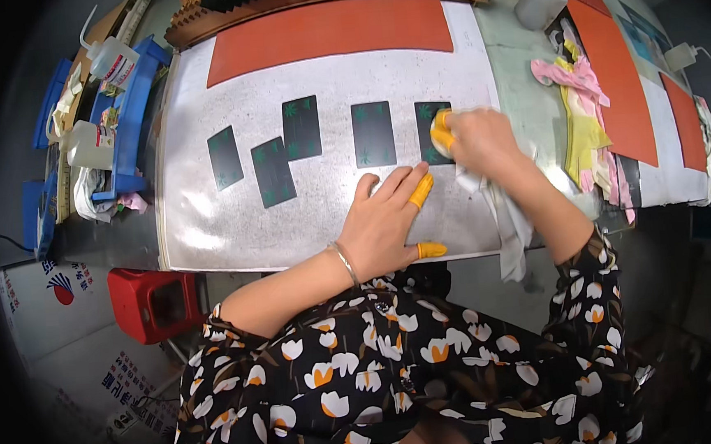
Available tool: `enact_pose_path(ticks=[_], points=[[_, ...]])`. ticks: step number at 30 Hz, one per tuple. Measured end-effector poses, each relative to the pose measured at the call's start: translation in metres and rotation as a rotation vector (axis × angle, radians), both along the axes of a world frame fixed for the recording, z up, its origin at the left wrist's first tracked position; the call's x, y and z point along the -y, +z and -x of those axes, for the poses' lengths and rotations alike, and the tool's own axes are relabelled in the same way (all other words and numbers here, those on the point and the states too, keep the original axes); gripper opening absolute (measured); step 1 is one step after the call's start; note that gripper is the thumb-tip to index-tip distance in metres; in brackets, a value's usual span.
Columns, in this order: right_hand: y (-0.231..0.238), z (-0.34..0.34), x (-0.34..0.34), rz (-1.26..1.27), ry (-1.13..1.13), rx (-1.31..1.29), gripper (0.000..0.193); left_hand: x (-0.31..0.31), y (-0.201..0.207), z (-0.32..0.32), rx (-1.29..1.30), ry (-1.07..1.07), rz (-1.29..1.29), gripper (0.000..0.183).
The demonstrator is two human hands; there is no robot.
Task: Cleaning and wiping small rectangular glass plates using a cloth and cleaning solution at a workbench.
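Dark rectangular panels with green leaf-like marks lie on the white work sheet [207, 224]. At the right end, my right hand [486, 143] is closed on a white cloth [505, 221], its fingertips in yellow finger cots over the rightmost panel [426, 116]. The cloth's loose end trails over the table's front edge. My left hand [382, 228] rests with fingers spread, yellow cots on two of them. One fingertip is at that panel's lower left corner. Further left lie a panel [374, 134], two overlapping panels [301, 127] and a tilted panel [225, 158].
An orange sheet [326, 38] and a notched brown rack [341, 10] are at the back. Blue trays [130, 122] with squeeze bottles [113, 61] stand left. Pink and yellow rags [583, 115] and a white bottle [542, 3] are right. A red stool [151, 306] stands below left.
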State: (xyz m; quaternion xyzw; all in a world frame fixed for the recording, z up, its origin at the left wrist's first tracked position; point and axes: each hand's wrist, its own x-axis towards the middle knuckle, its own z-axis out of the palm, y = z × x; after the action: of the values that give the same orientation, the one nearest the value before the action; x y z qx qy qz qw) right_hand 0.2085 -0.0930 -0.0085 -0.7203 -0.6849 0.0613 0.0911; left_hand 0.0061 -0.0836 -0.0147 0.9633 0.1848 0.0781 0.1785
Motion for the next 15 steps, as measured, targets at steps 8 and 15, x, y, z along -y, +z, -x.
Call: enact_pose_path(ticks=[8, 15], points=[[-0.003, 0.001, -0.005, 0.007, -0.015, 0.005, 0.015, -0.001, 0.000, -0.001, -0.025, -0.017, -0.022, 0.075], [-0.002, -0.001, -0.012, 0.008, -0.012, 0.002, 0.016, 0.001, 0.003, 0.001, -0.071, -0.008, -0.009, 0.076]])
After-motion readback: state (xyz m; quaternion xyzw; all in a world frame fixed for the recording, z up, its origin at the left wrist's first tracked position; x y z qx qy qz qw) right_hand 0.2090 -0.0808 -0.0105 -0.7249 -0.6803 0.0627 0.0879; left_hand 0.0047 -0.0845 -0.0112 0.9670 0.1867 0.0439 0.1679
